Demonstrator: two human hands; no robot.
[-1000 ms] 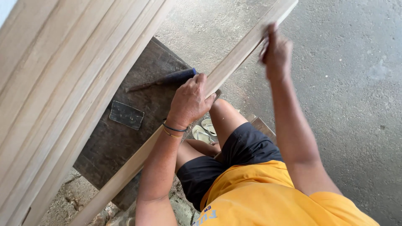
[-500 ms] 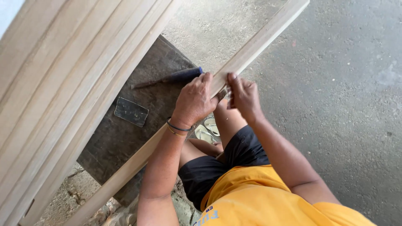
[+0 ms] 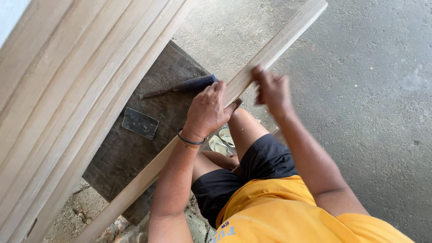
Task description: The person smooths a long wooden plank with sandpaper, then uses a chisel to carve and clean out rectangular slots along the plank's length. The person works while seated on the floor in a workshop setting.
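A long pale wooden strip (image 3: 288, 36) runs diagonally from the lower left to the upper right across a dark wooden bench (image 3: 135, 148). My left hand (image 3: 208, 110) presses down on the strip near its middle, fingers wrapped over its edge. My right hand (image 3: 271, 90) is blurred against the strip's near edge just right of the left hand, fingers pinched as if on something small that I cannot make out. A dark file with a blue handle (image 3: 189, 85) lies on the bench just behind the left hand.
A stack of pale planks (image 3: 58, 90) fills the left side. A small dark rectangular pad (image 3: 140, 123) lies on the bench. Sandals (image 3: 222, 140) sit on the floor beneath my knees. Grey concrete floor (image 3: 369, 90) spreads to the right.
My right hand slid down the strip from its far end toward the left hand, then moved a little back up. The left hand stayed pressed on the strip.
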